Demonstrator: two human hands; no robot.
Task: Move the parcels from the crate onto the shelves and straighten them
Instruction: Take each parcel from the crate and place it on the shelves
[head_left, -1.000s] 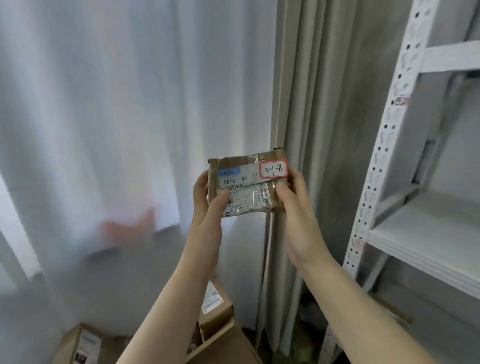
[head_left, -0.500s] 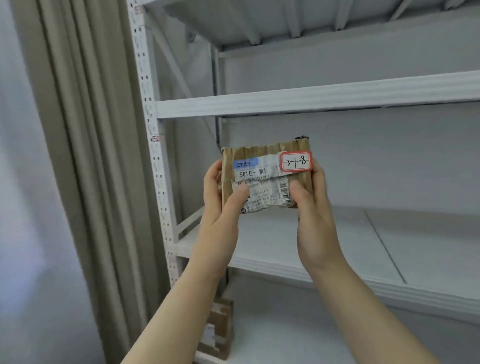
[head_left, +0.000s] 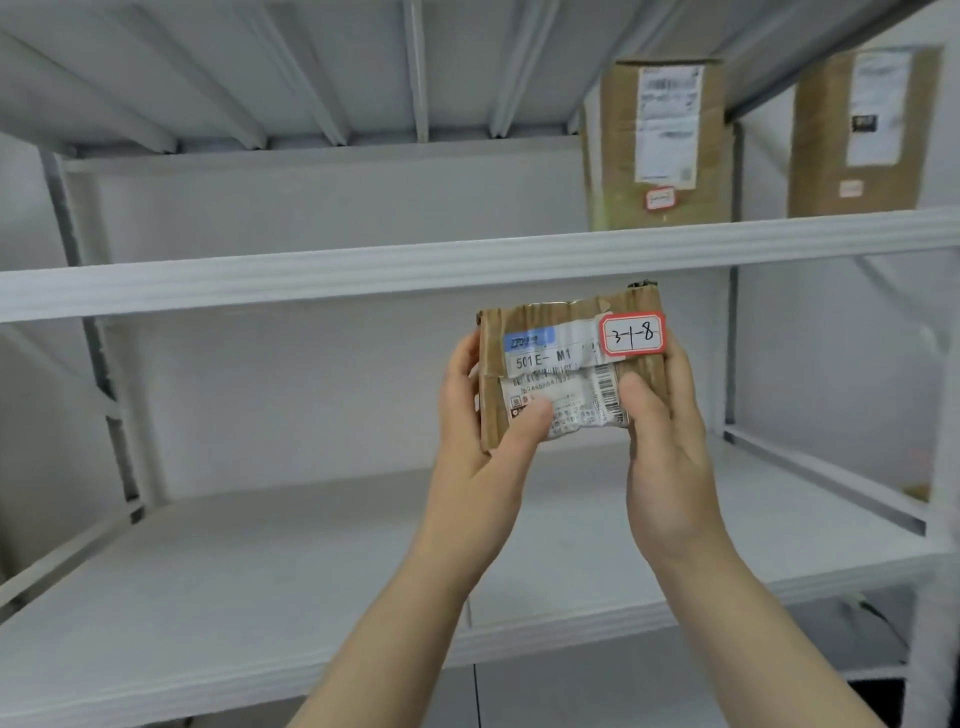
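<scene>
A small brown cardboard parcel (head_left: 566, 358) with a white shipping label and a red-edged tag reading "3-1-8" is held upright in front of the white shelves. My left hand (head_left: 478, 447) grips its left edge, thumb on the label. My right hand (head_left: 665, 452) grips its right edge, thumb on the front. The parcel hangs in the air above the middle shelf board (head_left: 260, 597) and below the upper shelf edge (head_left: 363, 270). The crate is out of view.
Two taller cardboard boxes stand upright on the upper shelf at the right, one (head_left: 660, 145) nearer the middle and one (head_left: 867, 135) at the far right. Grey uprights (head_left: 88, 322) frame the shelf bay on the left.
The view has swung right from the curtains to face the shelf bay. Both hands keep the same hold on the parcel, now in front of the shelves.
</scene>
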